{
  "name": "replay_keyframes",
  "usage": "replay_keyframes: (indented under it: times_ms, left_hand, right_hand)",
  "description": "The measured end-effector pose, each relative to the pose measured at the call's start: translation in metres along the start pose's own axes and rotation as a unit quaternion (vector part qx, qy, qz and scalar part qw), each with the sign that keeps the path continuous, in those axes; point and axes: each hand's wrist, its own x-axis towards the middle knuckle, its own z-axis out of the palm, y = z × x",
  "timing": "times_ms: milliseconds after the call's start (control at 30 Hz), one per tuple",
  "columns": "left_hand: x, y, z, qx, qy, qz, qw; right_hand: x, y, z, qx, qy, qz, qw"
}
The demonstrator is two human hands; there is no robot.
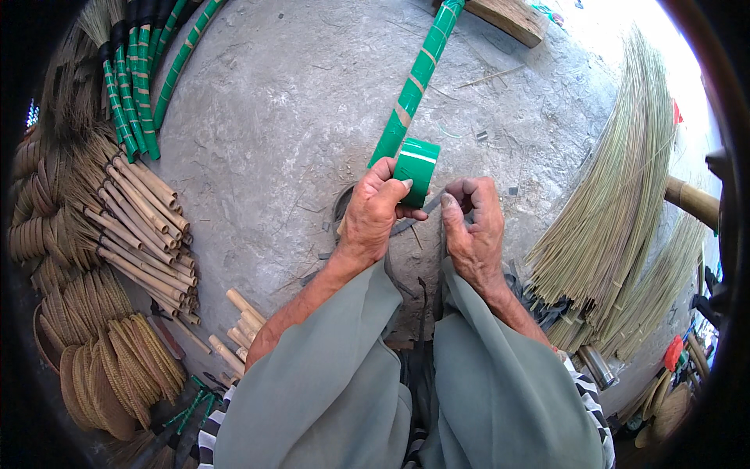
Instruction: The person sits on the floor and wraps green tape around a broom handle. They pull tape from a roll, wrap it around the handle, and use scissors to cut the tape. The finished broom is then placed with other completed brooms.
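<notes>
My left hand [373,213] grips the near end of a long stick wrapped in green tape [418,74], which runs away from me toward the top of the view. A roll of green tape [416,166] sits against that end, pinched by my left thumb and fingers. My right hand [473,227] is closed beside it, fingers curled; a dark strip passes under both hands, and what the right hand holds is hidden. Both forearms rest over my knees in grey-green trousers.
Bare bamboo-handled brooms [133,227] and short cut sticks [238,324] lie at my left, with green-wrapped brooms [129,86] behind them. Bundles of pale broom grass [617,203] fan out at my right. A wooden plank [512,17] lies at the top on the concrete floor [273,117].
</notes>
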Motion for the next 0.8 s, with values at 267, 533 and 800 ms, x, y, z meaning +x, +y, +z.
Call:
replay_keyframes:
  times_ms: [267,533,800]
  left_hand:
    - [-0.002,0.004,-0.002,-0.003,0.027,0.013,1.000]
    - [-0.001,0.005,-0.001,0.025,0.040,0.057,0.997]
    - [-0.001,0.007,0.011,0.006,0.032,0.003,0.999]
  right_hand:
    - [-0.003,-0.001,0.001,0.018,-0.011,0.033,0.999]
    - [-0.001,-0.004,0.000,0.020,-0.016,0.028,0.999]
    - [0.021,-0.021,0.001,-0.006,0.021,-0.058,0.998]
